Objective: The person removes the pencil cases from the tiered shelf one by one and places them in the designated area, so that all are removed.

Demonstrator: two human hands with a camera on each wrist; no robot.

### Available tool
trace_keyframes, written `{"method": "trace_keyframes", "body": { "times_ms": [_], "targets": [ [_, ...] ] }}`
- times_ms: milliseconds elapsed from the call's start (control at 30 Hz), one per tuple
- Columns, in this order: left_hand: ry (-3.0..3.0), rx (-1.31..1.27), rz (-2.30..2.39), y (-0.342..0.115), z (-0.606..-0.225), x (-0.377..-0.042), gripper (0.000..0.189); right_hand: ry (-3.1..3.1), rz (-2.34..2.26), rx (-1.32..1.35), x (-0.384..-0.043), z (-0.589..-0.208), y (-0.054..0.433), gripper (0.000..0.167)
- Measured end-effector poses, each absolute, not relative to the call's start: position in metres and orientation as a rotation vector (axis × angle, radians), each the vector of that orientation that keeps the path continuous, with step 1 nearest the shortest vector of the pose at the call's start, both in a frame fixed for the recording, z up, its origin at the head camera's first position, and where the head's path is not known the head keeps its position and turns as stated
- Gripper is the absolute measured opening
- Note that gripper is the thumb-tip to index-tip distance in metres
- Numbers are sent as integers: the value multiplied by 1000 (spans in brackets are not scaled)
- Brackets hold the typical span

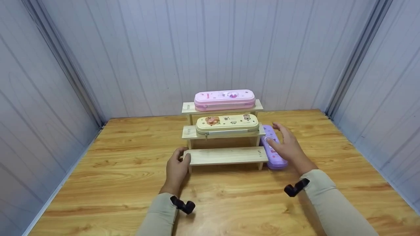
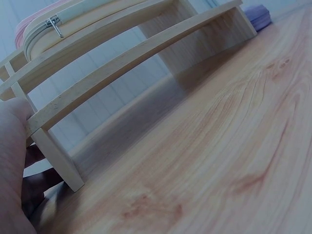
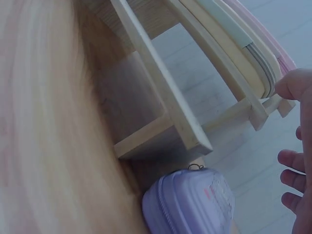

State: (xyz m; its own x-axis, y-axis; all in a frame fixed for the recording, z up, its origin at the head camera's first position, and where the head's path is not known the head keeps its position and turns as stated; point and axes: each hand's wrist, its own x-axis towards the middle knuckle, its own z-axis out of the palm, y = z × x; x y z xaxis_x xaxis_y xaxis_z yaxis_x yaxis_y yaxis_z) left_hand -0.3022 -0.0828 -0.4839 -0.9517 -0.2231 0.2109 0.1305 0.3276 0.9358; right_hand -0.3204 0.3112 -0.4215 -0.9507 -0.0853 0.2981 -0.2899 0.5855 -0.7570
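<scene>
A three-step wooden display rack [image 1: 226, 156] stands on the table. My left hand [image 1: 176, 167] grips the left end of its lowest step, with the thumb on top and fingers beside the leg [image 2: 57, 158]. At the rack's right side lies a purple pencil case [image 1: 277, 160], lengthwise front to back. My right hand [image 1: 288, 148] hovers over it, fingers apart and holding nothing; in the right wrist view its fingers are clear of the purple case [image 3: 190, 204]. A yellow pencil case [image 1: 229, 124] rests on the middle step and a pink one [image 1: 224, 100] on the top step.
The wood-grain table [image 1: 131, 196] runs back to a white panelled wall [image 1: 147, 59], with more panels at left and right. Each sleeved wrist wears a small black camera mount [image 1: 297, 187].
</scene>
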Motion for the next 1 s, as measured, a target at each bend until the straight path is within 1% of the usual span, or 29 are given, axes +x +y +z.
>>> {"method": "trace_keyframes", "body": {
  "times_ms": [267, 600, 1000],
  "targets": [
    [-2299, 102, -1661, -83, -484, -304, 29, -2505, 1341, 402, -337, -410, 292, 69],
    [-2313, 104, -1653, -84, -485, -303, 29, -2464, 1334, 486, -349, -401, 270, 65],
    [-2306, 110, -1671, -82, -487, -304, 29, -2476, 1395, 489, -357, -401, 266, 69]
  ]
}}
